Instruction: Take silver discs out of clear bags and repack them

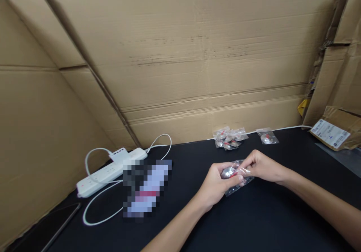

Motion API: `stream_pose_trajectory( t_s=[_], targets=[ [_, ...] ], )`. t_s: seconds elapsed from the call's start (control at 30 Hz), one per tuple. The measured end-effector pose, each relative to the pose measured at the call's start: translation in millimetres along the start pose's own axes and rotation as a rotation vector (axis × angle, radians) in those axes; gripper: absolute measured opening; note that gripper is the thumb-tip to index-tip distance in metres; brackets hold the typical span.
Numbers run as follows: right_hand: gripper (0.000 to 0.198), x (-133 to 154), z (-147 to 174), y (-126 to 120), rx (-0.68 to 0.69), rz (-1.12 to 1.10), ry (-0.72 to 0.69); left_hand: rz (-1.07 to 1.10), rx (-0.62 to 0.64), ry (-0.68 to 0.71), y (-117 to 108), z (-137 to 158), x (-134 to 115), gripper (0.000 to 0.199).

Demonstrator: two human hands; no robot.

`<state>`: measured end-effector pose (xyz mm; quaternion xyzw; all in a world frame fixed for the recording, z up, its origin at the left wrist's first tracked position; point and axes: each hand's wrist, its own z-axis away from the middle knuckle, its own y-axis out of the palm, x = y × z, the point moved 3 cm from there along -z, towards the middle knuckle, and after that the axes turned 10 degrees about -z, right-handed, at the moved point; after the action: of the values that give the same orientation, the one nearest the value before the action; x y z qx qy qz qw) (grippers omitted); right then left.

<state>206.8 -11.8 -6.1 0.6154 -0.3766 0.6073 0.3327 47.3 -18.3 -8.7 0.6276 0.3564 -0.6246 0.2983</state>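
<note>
Both hands on 1 clear bag (230,191), held just above or on the counter (180,231), can't tell which. Left hand (214,182) comes in from 8 o'clock, thumb over the plastic, fingers behind, clamped on bag and shiny metal disc (228,173). Right hand (262,165) comes in from 4 o'clock, fingers together, pinching the bag's upper right part.

Key relation: disc sits at 9 o'clock from the right fingers, tucked in the left grip, so left is nearer. Red bit (234,175) just beside the disc, on its 4 o'clock side. Bag's long axis: can't tell, hands cover the middle. Own fingers are the main obstruction.

Rest, clock from the held bag, near to far: dark flat slab (60,225) at 8; pixelated item (149,188) at 9, unreadable; white power strip (113,173) past it, also 9. Pile of bagged discs (228,141) at 12, 1 single bagged disc (267,137) at 1, labelled carton (332,133) at 2. Cardboard wall (197,64) behind everything.
</note>
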Motion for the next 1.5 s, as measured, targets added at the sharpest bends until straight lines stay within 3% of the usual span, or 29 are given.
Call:
stream_pose_trajectory(
  t_s=[0.2, 0.4, 0.5, 0.63, 0.77, 0.9, 1.13, 1.37, 1.5],
  targets=[
    [0.036, 4.5, 0.7, -0.4, -0.211, -0.089, 0.015, 0.121, -0.078, -0.022, -8.3, -3.0, -4.3, 0.034],
    [0.032, 10.6, 0.8, -10.8, -0.557, -0.192, -0.208, 0.243, -0.249, -0.039, -18.5, -4.0, -5.5, 0.037],
    [0.038, 6.0, -2.3, -3.2, -0.508, -0.208, -0.193, 0.287, -0.277, -0.022, -19.2, -4.4, -2.5, 0.038],
    [0.026, 2.8, -4.4, 8.8, -0.388, -0.243, -0.161, 0.244, -0.252, -0.010, -19.6, -5.5, 1.2, 0.038],
    [0.023, 7.7, -2.0, 2.7, -0.444, -0.235, -0.223, 0.127, -0.197, 0.015, -21.5, -6.2, -2.5, 0.033],
    [0.021, 12.6, -1.5, -4.2, -0.436, -0.146, -0.273, -0.043, -0.220, 0.035, -22.9, -6.5, -8.1, 0.023],
    [0.022, 12.1, -3.2, -0.3, -0.360, -0.070, -0.267, -0.107, -0.254, 0.125, -24.2, -8.8, -8.8, 0.023],
    [0.021, 6.7, -4.2, -5.5, -0.484, -0.118, -0.302, -0.104, -0.285, 0.136, -29.0, -10.7, -9.0, 0.026],
    [0.022, 6.9, -3.7, -4.9, -0.482, -0.210, -0.290, -0.064, -0.263, 0.147, -30.2, -9.7, -12.4, 0.028]
  ],
)
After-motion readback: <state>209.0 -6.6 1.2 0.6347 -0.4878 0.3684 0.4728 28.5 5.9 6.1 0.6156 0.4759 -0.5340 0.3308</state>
